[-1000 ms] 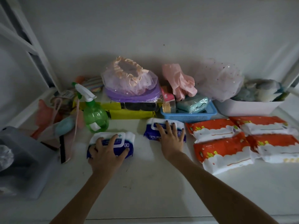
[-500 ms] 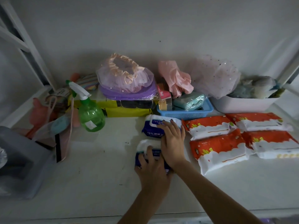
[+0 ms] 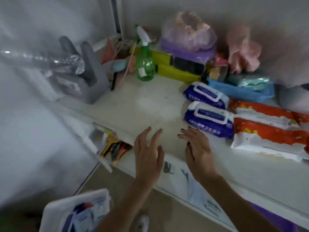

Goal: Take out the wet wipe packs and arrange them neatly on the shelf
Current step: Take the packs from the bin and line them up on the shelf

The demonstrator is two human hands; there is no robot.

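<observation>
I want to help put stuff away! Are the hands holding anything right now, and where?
Nothing is held. The left hand and right hand are both open and empty above the shelf edge, apart from the blue wipe packs.

left hand (image 3: 148, 153): bare, no glove, ring or watch visible; nails too blurred to judge. left forearm (image 3: 123, 205): bare, no sleeve in view. right hand (image 3: 198, 149): bare, no glove or ring; dark polish on fingertips (image 3: 188, 143), nails short. right forearm (image 3: 234, 198): bare to frame edge, no sleeve, band or bracelet showing.
</observation>
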